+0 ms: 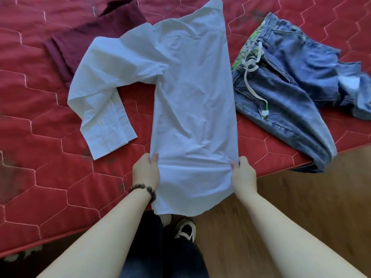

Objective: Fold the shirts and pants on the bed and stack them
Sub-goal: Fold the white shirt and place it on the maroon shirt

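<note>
Left of the white shirt (192, 97), a maroon garment (90, 41) lies partly under its loose sleeve (100, 109), which may drag or bunch. The left hand (146, 171) and right hand (243, 175) each pinch a side near the hem, which overhangs the red bed (40, 167); uneven lifting could skew the fold. Right of the shirt, the jeans (291, 87) hang off the edge and might slide down.

Red hexagon-quilted bed cover (40, 177), dark stains; wood-grain floor (321, 187) beside it.

One head-worn view looks steeply down, close over the bed (50, 157); floor (321, 187) at right.
</note>
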Demonstrator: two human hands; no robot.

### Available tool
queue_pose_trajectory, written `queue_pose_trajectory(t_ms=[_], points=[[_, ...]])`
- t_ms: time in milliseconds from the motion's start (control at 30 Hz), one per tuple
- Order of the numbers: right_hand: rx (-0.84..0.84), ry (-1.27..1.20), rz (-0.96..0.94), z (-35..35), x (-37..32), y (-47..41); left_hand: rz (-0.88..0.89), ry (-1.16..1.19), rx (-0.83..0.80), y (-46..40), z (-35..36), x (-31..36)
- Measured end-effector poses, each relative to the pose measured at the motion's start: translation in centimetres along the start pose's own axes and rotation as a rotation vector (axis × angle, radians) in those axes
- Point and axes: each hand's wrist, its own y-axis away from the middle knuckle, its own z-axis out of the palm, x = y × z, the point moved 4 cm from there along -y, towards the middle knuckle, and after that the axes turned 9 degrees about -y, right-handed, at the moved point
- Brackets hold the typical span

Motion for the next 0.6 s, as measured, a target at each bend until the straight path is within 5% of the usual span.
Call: queue_pose_trajectory(t_ms=[133, 300, 467, 600], points=[[0.052, -0.082, 0.113, 0.0, 1.6, 1.3, -0.081, -0.053, -0.049, 0.7, 0.1, -1.0], [-0.111, -0.009, 0.173, -0.4, 2.6, 3.3, -0.066, -0.119, -0.145, 2.2, -0.3, -1.7], [0.072, 0.388, -0.102, -0.5, -2.0, 4.2, 0.032, -0.201, 0.065, 1.9, -2.6, 0.3], [-0.16, 0.48, -0.272, 3.2, -7.0, 3.1, -0.025, -0.198, 0.224, -1.8, -5.8, 0.7]])
